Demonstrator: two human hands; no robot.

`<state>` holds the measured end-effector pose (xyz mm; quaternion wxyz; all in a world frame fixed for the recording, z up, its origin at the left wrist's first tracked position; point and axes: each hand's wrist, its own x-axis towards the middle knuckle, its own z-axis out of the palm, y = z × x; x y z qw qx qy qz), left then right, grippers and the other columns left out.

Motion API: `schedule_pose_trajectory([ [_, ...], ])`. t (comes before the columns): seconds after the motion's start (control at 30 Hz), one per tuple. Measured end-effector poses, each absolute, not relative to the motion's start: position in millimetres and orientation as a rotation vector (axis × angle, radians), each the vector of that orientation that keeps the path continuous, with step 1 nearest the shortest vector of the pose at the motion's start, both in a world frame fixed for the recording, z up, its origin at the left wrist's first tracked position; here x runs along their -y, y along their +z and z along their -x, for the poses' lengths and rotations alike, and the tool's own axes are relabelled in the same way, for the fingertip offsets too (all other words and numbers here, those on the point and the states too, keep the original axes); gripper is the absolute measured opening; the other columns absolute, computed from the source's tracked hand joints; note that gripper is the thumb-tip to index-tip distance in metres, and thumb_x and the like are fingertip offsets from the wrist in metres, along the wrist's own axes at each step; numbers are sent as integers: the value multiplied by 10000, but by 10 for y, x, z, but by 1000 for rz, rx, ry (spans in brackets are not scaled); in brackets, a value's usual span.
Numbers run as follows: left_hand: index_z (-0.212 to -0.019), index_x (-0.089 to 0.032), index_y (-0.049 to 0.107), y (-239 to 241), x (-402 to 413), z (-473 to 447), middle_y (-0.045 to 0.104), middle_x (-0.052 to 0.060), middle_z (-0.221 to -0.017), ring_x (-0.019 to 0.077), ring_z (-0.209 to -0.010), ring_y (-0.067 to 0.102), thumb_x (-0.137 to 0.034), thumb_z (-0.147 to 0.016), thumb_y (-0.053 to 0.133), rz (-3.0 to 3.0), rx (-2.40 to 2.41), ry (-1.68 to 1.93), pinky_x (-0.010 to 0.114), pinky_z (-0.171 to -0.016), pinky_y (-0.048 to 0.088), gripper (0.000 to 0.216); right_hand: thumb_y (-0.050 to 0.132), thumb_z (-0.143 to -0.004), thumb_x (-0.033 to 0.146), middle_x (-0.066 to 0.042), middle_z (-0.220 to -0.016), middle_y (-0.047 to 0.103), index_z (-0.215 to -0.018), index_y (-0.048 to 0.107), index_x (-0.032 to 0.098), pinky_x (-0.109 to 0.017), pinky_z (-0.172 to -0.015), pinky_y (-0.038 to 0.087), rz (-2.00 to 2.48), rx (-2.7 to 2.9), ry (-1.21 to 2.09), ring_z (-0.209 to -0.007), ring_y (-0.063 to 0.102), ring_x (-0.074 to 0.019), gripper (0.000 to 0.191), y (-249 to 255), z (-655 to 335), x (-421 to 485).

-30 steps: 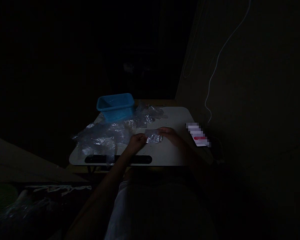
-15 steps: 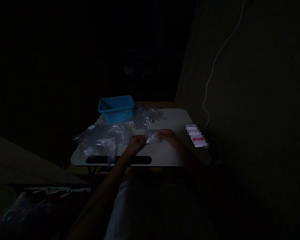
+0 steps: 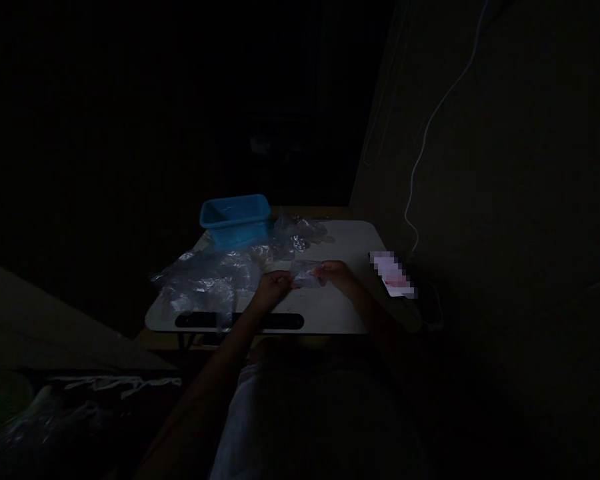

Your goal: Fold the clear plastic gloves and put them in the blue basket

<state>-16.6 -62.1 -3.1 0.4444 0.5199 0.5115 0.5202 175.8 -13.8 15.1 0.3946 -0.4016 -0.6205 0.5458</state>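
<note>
The scene is very dark. Over the small white lap table (image 3: pixel 340 310), my left hand (image 3: pixel 271 289) and my right hand (image 3: pixel 336 274) pinch the two ends of a small clear plastic bag (image 3: pixel 304 274). Both hands have their fingers closed on it, just above the tabletop. A heap of crumpled clear plastic bags (image 3: pixel 207 280) lies to the left of my left hand. Behind that heap stands a blue plastic tub (image 3: pixel 236 219).
More clear plastic (image 3: pixel 300 233) lies at the table's back middle. A white and red card or packet (image 3: pixel 393 275) rests at the right edge. A white cable (image 3: pixel 420 160) hangs on the wall to the right. A dark slot (image 3: pixel 240 321) runs along the table's near edge.
My hands have drawn slightly closer together, and the small bag between them looks more bunched and duller. The view has shifted a little downward.
</note>
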Motion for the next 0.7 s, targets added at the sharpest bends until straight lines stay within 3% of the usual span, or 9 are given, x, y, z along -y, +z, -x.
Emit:
schedule_pose_trajectory([
  [0.4, -696, -117, 656, 96, 709, 126, 606, 10, -512, 70, -408, 447, -416, -597, 629, -1132, -1246, 1318, 186, -415, 300, 316, 653, -586, 446, 11, -515, 543, -576, 574, 139, -232, -499, 337, 997, 1590, 1372, -485, 463, -91, 318, 168, -1787, 143],
  [0.7, -657, -131, 658, 19, 665, 165, 603, -3, -517, 74, -426, 456, -310, -612, 590, -1251, -1279, 1298, 184, -418, 301, 196, 675, -549, 445, 25, -504, 532, -569, 566, 143, -225, -481, 323, 973, 1552, 1387, -468, 451, -84, 322, 152, -1773, 134],
])
